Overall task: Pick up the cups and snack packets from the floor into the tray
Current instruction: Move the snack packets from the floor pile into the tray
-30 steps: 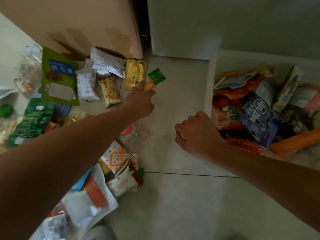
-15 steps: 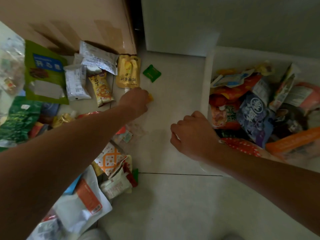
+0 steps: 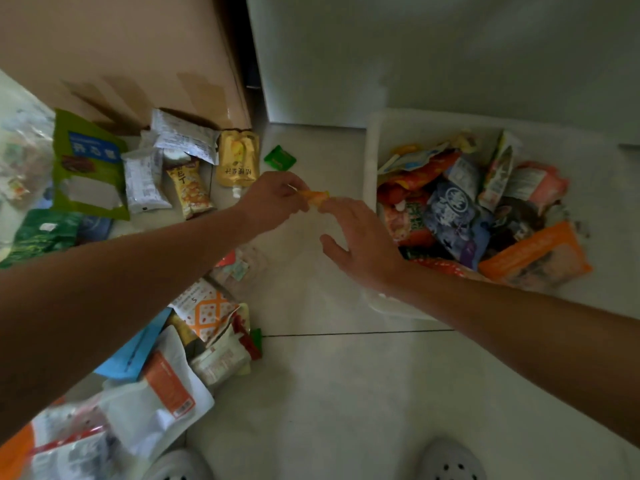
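Landmark: I place everything against the white tray [image 3: 372, 150], already heaped with packets.
Item in hand: small orange packet [image 3: 316, 196], in the air just beside the tray's near-left wall, above the floor [image 3: 346, 393].
Left hand [image 3: 273, 202]: fingers pinched on the packet's far end.
Right hand [image 3: 360, 237]: fingers spread and released, tips touching or nearly touching the packet's tray-side end; I cannot tell which.
Axis: long axis roughly level, one end toward the tray, the other away from it.
Risk: I judge a handover fumble likely if I let go left before the right closes; the packet drops short of the tray.
Outstanding: green sachet [image 3: 280, 158] and yellow pouch [image 3: 238, 159], on the floor away from the tray.
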